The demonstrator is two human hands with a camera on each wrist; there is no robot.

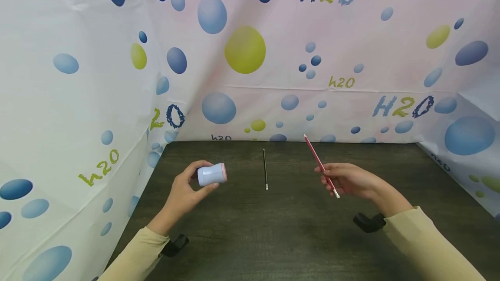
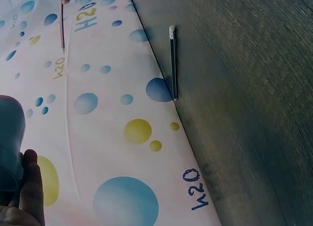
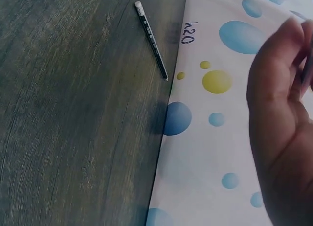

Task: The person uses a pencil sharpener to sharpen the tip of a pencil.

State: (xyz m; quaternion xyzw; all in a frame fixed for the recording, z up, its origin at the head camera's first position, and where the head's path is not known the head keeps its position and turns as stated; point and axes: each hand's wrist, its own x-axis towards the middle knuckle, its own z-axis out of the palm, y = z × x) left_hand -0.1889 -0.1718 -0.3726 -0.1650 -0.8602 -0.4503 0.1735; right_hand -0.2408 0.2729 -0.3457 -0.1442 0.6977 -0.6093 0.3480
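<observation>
left grip [image 1: 184, 192] holds light-blue container [image 1: 210, 175], pink end rightward | right grip [image 1: 353, 180] pinches red pencil [image 1: 314, 151], slanting far-left to near-right | black pencil [image 1: 265, 170] between

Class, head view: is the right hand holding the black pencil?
No: the right hand holds the red pencil; the black pencil lies on the table.

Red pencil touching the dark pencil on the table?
Apart. Head view plainly shows a strip of tabletop between the red pencil and the dark pencil.
</observation>
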